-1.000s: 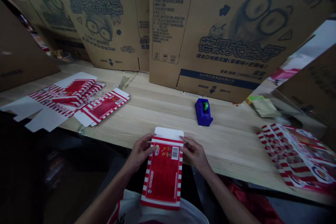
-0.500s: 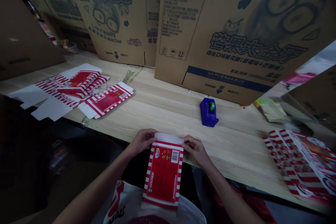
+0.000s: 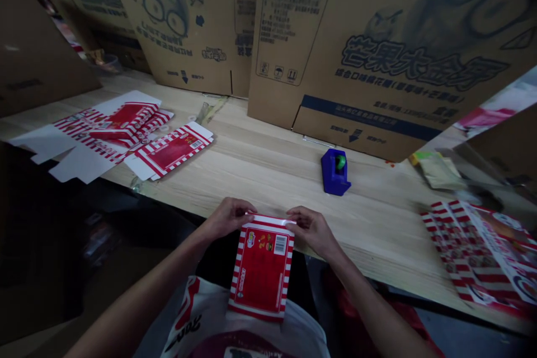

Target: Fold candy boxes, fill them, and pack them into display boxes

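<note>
One carton [image 3: 260,268] is held at the table [image 3: 268,179] edge. Its top corners are pinched by the fingers of the left hand [image 3: 224,218] and right hand [image 3: 312,229], and the top flap is being folded down. Judged next: an even press along the crease is needed. Beyond: one dispenser [image 3: 334,170], one loose flat [image 3: 172,150], a left pile [image 3: 117,126] and right stack [image 3: 482,251] (uncountable), and at least two boxes [image 3: 377,50].

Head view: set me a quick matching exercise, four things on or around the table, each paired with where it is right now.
Things
1. striped carton
2. blue tape dispenser
3. flat carton blanks
4. large cardboard box

Places
A. standing at the back of the table
B. gripped at its top edge by the left hand and right hand, at the table's near edge
C. spread over the table's left end
D. lying alone on the wood, beyond the right hand

Pairs: 1-B, 2-D, 3-C, 4-A
</note>
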`<action>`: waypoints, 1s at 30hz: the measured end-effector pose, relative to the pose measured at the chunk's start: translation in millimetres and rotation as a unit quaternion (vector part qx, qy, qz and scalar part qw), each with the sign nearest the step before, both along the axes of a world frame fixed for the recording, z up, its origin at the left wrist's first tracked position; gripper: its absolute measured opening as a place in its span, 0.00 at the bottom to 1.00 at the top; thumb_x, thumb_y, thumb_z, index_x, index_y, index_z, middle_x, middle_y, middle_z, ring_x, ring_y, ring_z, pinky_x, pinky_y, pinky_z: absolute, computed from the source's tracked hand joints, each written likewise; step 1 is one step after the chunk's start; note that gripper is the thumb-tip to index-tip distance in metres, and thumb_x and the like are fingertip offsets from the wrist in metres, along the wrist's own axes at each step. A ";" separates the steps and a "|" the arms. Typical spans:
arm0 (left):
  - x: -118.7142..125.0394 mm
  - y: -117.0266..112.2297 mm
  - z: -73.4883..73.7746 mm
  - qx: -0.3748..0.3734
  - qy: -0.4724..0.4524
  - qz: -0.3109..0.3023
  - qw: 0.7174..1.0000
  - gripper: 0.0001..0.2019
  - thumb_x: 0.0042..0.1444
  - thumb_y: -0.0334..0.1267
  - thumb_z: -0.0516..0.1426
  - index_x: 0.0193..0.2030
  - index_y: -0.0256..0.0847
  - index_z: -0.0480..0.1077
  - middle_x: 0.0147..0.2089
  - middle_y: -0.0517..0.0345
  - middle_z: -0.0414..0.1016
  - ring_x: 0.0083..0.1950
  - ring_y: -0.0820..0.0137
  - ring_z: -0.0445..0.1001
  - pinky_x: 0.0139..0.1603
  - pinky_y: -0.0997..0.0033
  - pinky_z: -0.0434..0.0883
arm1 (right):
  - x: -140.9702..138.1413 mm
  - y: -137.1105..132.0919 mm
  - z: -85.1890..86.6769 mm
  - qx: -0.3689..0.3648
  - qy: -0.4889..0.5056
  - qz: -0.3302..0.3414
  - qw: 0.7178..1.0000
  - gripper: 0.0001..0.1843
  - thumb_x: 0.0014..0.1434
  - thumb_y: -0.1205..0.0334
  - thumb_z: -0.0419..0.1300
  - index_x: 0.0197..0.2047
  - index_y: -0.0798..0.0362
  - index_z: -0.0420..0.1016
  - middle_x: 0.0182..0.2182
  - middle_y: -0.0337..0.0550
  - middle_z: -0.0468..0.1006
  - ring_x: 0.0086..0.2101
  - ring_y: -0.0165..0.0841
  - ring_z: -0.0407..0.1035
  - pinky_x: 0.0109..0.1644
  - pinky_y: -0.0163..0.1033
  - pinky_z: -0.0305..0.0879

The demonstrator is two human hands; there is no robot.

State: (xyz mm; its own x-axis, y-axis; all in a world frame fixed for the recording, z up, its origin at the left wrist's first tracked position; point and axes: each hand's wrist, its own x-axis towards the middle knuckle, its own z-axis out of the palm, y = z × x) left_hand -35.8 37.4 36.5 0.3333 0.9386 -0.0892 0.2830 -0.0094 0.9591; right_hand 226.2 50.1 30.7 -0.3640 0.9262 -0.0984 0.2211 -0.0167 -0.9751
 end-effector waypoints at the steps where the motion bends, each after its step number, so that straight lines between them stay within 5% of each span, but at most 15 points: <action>1: 0.2 3.0 1.9 -0.010 -0.007 -0.004 1.000 0.11 0.52 0.41 0.59 0.34 0.34 0.77 0.27 0.55 0.76 0.27 0.71 0.71 0.28 0.75 0.64 | -0.9 2.3 3.1 -0.002 -0.003 0.002 1.000 0.12 0.48 0.56 0.68 0.34 0.54 0.76 0.27 0.40 0.78 0.28 0.33 0.72 0.32 0.36 0.67; 9: 3.6 5.9 0.8 -0.001 0.008 -0.016 1.000 0.07 0.50 0.36 0.59 0.25 0.36 0.72 0.22 0.61 0.70 0.25 0.74 0.65 0.25 0.78 0.60 | -0.8 0.5 1.8 0.011 -0.004 0.007 1.000 0.09 0.52 0.59 0.62 0.25 0.54 0.73 0.23 0.39 0.75 0.26 0.32 0.69 0.31 0.35 0.64; 14: 3.7 -8.5 1.6 -0.005 -0.007 -0.024 1.000 0.10 0.54 0.42 0.58 0.32 0.35 0.73 0.29 0.57 0.73 0.29 0.72 0.68 0.29 0.76 0.63 | 5.3 -11.4 -6.3 0.054 0.014 0.022 0.998 0.09 0.57 0.57 0.62 0.32 0.54 0.76 0.32 0.44 0.78 0.34 0.35 0.72 0.37 0.37 0.67; 21: 12.2 -22.4 -22.3 0.046 -0.029 0.061 0.997 0.12 0.56 0.42 0.58 0.27 0.36 0.70 0.29 0.56 0.71 0.32 0.70 0.69 0.34 0.73 0.66 | -6.9 -36.8 -28.2 0.145 0.026 -0.060 0.987 0.08 0.61 0.59 0.59 0.33 0.51 0.77 0.37 0.46 0.79 0.39 0.36 0.73 0.44 0.39 0.69; 24: 11.1 -25.4 -27.5 0.041 -0.047 0.078 0.995 0.12 0.58 0.43 0.56 0.30 0.37 0.71 0.31 0.56 0.71 0.34 0.69 0.70 0.35 0.72 0.66 | 4.2 -21.4 -27.8 0.139 0.032 -0.030 0.989 0.09 0.57 0.57 0.62 0.40 0.50 0.79 0.40 0.46 0.80 0.40 0.36 0.74 0.44 0.40 0.70; 26: 8.8 -24.0 -30.3 0.028 -0.059 0.073 0.995 0.11 0.59 0.44 0.56 0.35 0.39 0.74 0.34 0.55 0.72 0.37 0.67 0.71 0.37 0.72 0.67 | 27.5 6.8 -21.9 0.134 0.025 -0.129 0.982 0.15 0.52 0.54 0.65 0.42 0.51 0.79 0.40 0.46 0.80 0.39 0.36 0.74 0.40 0.39 0.70; 28: 8.4 -22.3 -31.6 0.025 -0.063 0.069 0.995 0.11 0.59 0.44 0.57 0.37 0.40 0.75 0.36 0.54 0.72 0.39 0.66 0.72 0.40 0.71 0.68 | 59.5 41.8 -13.6 0.142 0.013 -0.318 0.937 0.18 0.49 0.50 0.64 0.39 0.52 0.79 0.38 0.46 0.80 0.36 0.35 0.72 0.36 0.37 0.67; 30: 10.6 -22.8 -31.5 0.023 -0.074 0.078 0.994 0.11 0.57 0.45 0.58 0.37 0.41 0.76 0.36 0.54 0.73 0.40 0.65 0.72 0.40 0.71 0.69 | 89.3 74.7 -7.7 0.142 0.004 -0.427 0.893 0.19 0.47 0.47 0.62 0.34 0.54 0.79 0.33 0.45 0.78 0.32 0.34 0.69 0.32 0.36 0.64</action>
